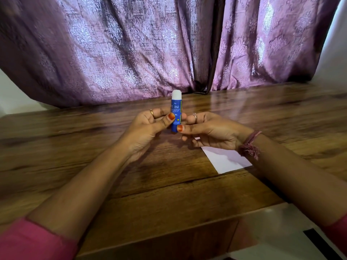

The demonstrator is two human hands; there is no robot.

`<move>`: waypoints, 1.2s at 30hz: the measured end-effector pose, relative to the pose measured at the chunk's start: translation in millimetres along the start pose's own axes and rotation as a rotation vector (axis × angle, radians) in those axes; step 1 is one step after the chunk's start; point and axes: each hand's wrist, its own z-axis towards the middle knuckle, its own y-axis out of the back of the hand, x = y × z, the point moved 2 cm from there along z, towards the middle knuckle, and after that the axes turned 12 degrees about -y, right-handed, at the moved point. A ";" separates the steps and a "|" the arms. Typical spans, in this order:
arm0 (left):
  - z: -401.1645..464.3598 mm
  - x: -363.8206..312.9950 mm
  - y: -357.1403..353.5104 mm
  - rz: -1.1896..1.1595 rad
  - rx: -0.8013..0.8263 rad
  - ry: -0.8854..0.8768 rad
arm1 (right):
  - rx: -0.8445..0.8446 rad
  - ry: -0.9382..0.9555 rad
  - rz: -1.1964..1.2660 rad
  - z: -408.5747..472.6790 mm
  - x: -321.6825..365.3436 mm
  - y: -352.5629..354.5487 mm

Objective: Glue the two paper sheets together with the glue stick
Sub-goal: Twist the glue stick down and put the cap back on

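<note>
A blue glue stick stands upright between both hands above the wooden table, its white top showing. My left hand pinches the tube's middle between thumb and fingers. My right hand pinches its lower end with thumb and fingers. A white paper sheet lies flat on the table under my right hand and wrist, which cover part of it. I cannot tell whether it is one sheet or two stacked.
Purple patterned curtains hang close behind the table's far edge. A white surface with a dark slot sits beyond the table's near right corner. Bare wood spreads to the left of my arms.
</note>
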 end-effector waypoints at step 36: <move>-0.4 -1.4 1.6 -0.095 -0.018 0.046 | -0.071 0.077 -0.054 5.5 -4.7 -5.1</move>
